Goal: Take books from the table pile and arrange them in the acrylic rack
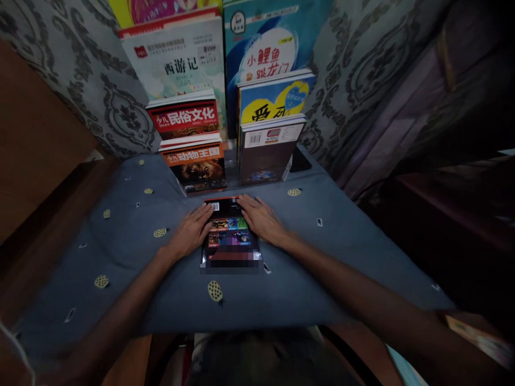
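A dark book [229, 238] with rows of small coloured pictures and a barcode near its far edge lies on the grey-blue tablecloth [177, 300]. My left hand [193, 230] rests along its left side, fingers stretched out toward the far left corner. On the opposite side, my right hand [261, 219] lies over the far right corner with its fingers extended. Neither hand is wrapped round the book; both touch its edges. Part of the book's near end is blurred by blocks.
Behind the book stand two columns of upright books: an orange one with a lion [199, 166] in front at left, a dark-backed one [269, 153] at right. A black flat object [300, 160] lies beside the right column. Patterned curtains [124, 107] hang behind.
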A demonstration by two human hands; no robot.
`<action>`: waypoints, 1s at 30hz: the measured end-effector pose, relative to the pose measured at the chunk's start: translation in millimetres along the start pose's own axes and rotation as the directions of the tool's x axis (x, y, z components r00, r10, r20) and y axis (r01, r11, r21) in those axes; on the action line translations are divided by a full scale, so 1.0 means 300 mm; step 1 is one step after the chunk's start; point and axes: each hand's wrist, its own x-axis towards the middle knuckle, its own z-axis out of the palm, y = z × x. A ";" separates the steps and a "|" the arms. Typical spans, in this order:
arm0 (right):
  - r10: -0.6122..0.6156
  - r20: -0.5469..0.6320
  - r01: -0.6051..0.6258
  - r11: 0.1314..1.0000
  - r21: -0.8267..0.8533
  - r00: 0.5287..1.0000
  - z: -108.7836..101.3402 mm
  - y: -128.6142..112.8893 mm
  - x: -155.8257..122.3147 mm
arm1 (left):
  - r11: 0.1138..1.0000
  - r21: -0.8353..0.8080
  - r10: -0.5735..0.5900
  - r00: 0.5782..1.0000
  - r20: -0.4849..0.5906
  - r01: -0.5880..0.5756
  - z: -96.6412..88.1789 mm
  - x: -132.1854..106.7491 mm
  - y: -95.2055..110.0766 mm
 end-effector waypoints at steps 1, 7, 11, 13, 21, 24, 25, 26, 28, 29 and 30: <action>-0.001 0.000 0.001 1.000 -0.008 1.000 0.001 -0.001 0.001 | 1.000 -0.007 0.020 1.000 -0.002 -0.020 -0.007 -0.014 0.002; -0.007 0.002 0.007 0.999 -0.044 1.000 0.005 -0.002 0.002 | 0.983 -0.082 0.159 0.985 -0.069 -0.165 -0.033 -0.133 0.031; 0.006 0.011 -0.006 0.998 -0.056 1.000 0.005 -0.004 0.000 | 0.961 -0.116 0.239 0.965 -0.107 -0.251 -0.056 -0.219 0.073; 0.003 0.010 -0.002 0.999 -0.052 1.000 0.006 -0.004 0.000 | 0.953 -0.129 0.263 0.959 -0.101 -0.275 -0.073 -0.259 0.098; 0.000 -0.011 -0.001 0.999 -0.050 1.000 0.007 -0.011 0.000 | 0.936 -0.135 0.324 0.946 -0.032 -0.325 -0.130 -0.361 0.147; -0.001 -0.014 0.000 0.998 -0.055 1.000 0.005 -0.018 0.000 | 0.928 -0.121 0.353 0.935 -0.012 -0.352 -0.129 -0.351 0.156; 0.003 -0.013 -0.003 0.998 -0.057 1.000 0.004 -0.021 0.000 | 0.924 -0.120 0.367 0.930 -0.001 -0.364 -0.125 -0.341 0.163; 0.008 -0.010 -0.009 0.998 -0.058 1.000 0.004 -0.023 0.001 | 0.918 -0.121 0.381 0.924 0.013 -0.377 -0.119 -0.329 0.172; 0.019 -0.004 -0.019 0.998 -0.061 1.000 0.003 -0.026 0.002 | 0.905 -0.121 0.414 0.910 0.032 -0.407 -0.102 -0.296 0.200; 0.020 -0.001 -0.020 0.998 -0.063 1.000 0.002 -0.026 0.002 | 0.898 -0.120 0.430 0.902 0.037 -0.424 -0.093 -0.278 0.217; 0.018 0.001 -0.018 0.998 -0.065 1.000 0.002 -0.027 0.003 | 0.891 -0.118 0.446 0.894 0.042 -0.439 -0.082 -0.258 0.236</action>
